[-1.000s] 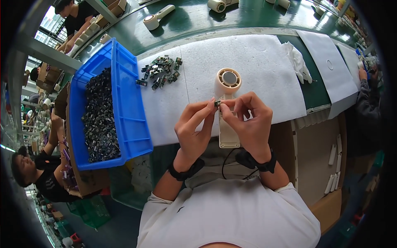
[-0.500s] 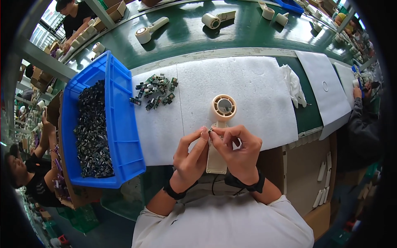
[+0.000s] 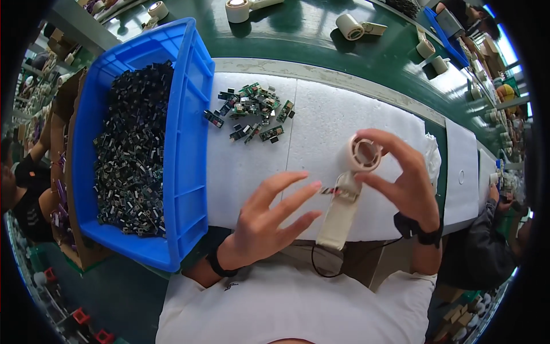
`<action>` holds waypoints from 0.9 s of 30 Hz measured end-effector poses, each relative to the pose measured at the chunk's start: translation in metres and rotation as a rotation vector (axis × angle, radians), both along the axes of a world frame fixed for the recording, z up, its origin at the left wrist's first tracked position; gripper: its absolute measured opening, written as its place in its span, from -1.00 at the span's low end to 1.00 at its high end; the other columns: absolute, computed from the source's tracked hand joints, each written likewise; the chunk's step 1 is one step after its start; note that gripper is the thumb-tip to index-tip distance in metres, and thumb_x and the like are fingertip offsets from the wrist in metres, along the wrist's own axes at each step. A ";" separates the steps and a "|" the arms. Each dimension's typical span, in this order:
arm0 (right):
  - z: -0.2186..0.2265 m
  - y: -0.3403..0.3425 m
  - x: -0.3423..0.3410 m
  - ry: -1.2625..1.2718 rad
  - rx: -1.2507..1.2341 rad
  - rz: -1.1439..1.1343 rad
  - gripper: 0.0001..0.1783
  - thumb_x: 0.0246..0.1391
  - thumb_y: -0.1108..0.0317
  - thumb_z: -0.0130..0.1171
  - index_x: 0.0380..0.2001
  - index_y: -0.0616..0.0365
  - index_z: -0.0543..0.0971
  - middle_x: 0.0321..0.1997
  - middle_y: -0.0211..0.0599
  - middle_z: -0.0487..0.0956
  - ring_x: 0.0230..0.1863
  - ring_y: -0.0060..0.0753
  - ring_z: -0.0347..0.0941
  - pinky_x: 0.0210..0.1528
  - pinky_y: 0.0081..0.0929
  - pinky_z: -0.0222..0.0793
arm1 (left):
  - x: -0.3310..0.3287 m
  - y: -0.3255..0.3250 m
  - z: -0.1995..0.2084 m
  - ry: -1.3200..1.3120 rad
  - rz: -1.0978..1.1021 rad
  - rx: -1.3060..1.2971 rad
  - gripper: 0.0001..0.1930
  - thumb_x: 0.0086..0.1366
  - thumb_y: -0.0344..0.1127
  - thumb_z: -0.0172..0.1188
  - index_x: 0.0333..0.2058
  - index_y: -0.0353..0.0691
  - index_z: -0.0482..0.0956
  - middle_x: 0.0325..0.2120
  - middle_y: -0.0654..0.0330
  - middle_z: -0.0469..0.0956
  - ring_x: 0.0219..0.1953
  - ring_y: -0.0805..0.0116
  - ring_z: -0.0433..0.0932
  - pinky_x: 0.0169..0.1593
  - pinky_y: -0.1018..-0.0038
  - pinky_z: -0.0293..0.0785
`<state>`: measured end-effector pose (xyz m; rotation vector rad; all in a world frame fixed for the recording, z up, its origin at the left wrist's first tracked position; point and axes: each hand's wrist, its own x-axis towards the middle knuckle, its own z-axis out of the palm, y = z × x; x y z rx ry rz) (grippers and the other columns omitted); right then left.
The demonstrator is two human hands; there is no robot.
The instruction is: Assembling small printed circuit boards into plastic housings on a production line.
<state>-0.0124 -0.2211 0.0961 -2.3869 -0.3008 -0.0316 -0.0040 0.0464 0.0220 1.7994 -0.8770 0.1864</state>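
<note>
A cream handheld fan [image 3: 338,221] lies on the white foam sheet, its round head away from me and its handle toward me. My right hand [image 3: 409,178] grips the fan's head, fingers on the far rim and thumb near the neck. To the left of the handle, my left hand [image 3: 260,223] hangs open with fingers apart, holding nothing. Its fingertips point at short dark and red wires [image 3: 328,191] that stick out by the fan's neck. Small green circuit boards [image 3: 255,103] lie in a loose pile on the sheet's far left.
A blue bin [image 3: 196,123] full of small circuit boards [image 3: 132,166] stands at my left. Beyond the foam sheet [image 3: 312,117] runs a green conveyor [image 3: 292,31] carrying more fans. A white glove [image 3: 432,155] lies past my right hand. Other people sit at both sides.
My hands were pinched together over the fan's neck; they have parted. The left has opened and drawn left, while the right has taken hold of the fan's head. The view has swung.
</note>
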 end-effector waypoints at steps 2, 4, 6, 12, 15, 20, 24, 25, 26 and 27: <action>0.006 -0.038 0.038 -0.041 -0.051 -0.109 -0.32 0.04 0.32 0.47 0.25 0.03 0.49 0.17 -0.21 0.60 0.09 -0.29 0.58 0.12 -0.36 0.51 | 0.013 0.008 0.004 -0.043 0.263 0.125 -0.56 0.17 -0.46 0.43 0.05 -0.25 0.64 0.04 0.00 0.56 0.05 0.04 0.57 0.08 0.23 0.53; -0.007 -0.100 0.083 -0.073 -0.031 -0.254 -0.37 0.14 0.26 0.41 0.26 0.04 0.48 0.16 -0.23 0.62 0.08 -0.34 0.59 0.12 -0.39 0.51 | 0.020 0.009 0.002 -0.063 0.382 0.177 -0.55 0.18 -0.42 0.42 0.08 -0.24 0.62 0.07 -0.01 0.53 0.13 0.01 0.52 0.16 0.17 0.48; -0.029 -0.180 0.129 -0.106 -0.017 -0.382 -0.38 0.17 0.17 0.39 0.26 0.05 0.48 0.15 -0.19 0.62 0.07 -0.33 0.60 0.12 -0.40 0.50 | 0.025 0.007 -0.001 -0.025 0.535 0.258 -0.56 0.24 -0.43 0.35 0.11 -0.21 0.60 0.09 -0.01 0.48 0.20 -0.07 0.39 0.26 0.07 0.34; -0.091 -0.295 0.194 0.022 -0.426 -0.711 -0.31 0.08 0.04 0.36 0.21 0.17 0.48 0.19 0.02 0.56 0.20 0.05 0.50 0.26 -0.24 0.40 | 0.036 -0.004 -0.017 -0.037 0.649 0.421 -0.58 0.29 -0.46 0.26 0.14 -0.21 0.56 0.13 0.00 0.43 0.23 -0.11 0.32 0.31 0.03 0.25; -0.064 -0.241 0.219 -0.153 -0.743 -0.628 -0.32 0.04 0.25 0.32 0.26 0.15 0.43 0.35 0.03 0.39 0.37 0.08 0.32 0.38 -0.20 0.26 | 0.033 0.004 -0.008 -0.095 0.644 0.477 -0.64 0.28 -0.50 0.27 0.07 -0.24 0.57 0.10 0.05 0.47 0.21 -0.09 0.34 0.30 0.04 0.29; -0.072 -0.166 0.273 -0.344 -0.588 -0.289 -0.36 0.04 0.39 0.22 0.26 0.09 0.43 0.38 0.03 0.33 0.40 0.11 0.24 0.44 -0.17 0.19 | 0.038 0.000 -0.013 -0.085 0.644 0.372 -0.73 0.24 -0.58 0.26 -0.07 -0.28 0.59 -0.04 0.08 0.57 0.12 -0.06 0.46 0.28 0.05 0.32; -0.079 -0.143 0.299 -0.313 -0.714 -0.133 -0.51 0.10 0.42 0.13 0.15 0.07 0.52 0.15 -0.03 0.55 0.21 0.01 0.45 0.30 -0.12 0.32 | 0.038 0.004 -0.016 -0.118 0.583 0.258 -0.76 0.23 -0.61 0.26 -0.13 -0.27 0.58 -0.14 0.09 0.61 -0.02 -0.02 0.55 0.20 0.06 0.42; -0.079 -0.136 0.304 -0.334 -0.713 -0.133 -0.51 0.10 0.42 0.13 0.15 0.07 0.52 0.15 -0.03 0.55 0.21 0.01 0.45 0.30 -0.12 0.32 | 0.035 0.007 -0.015 -0.115 0.587 0.249 -0.76 0.23 -0.60 0.26 -0.13 -0.27 0.58 -0.15 0.08 0.61 -0.05 -0.01 0.56 0.18 0.06 0.43; -0.077 -0.131 0.303 -0.293 -0.778 -0.113 -0.59 0.12 0.40 0.13 0.07 0.09 0.54 0.04 -0.07 0.60 0.11 -0.01 0.50 0.20 -0.12 0.38 | 0.035 0.007 -0.016 -0.117 0.587 0.230 -0.76 0.23 -0.60 0.26 -0.13 -0.26 0.58 -0.16 0.07 0.61 -0.07 -0.01 0.57 0.16 0.06 0.45; -0.074 -0.127 0.301 -0.251 -0.845 -0.097 -0.67 0.13 0.38 0.12 -0.01 0.10 0.56 -0.07 -0.11 0.64 0.00 -0.03 0.56 0.11 -0.11 0.44 | 0.036 0.007 -0.016 -0.120 0.584 0.209 -0.77 0.23 -0.60 0.26 -0.13 -0.26 0.58 -0.17 0.07 0.62 -0.10 0.00 0.59 0.14 0.06 0.47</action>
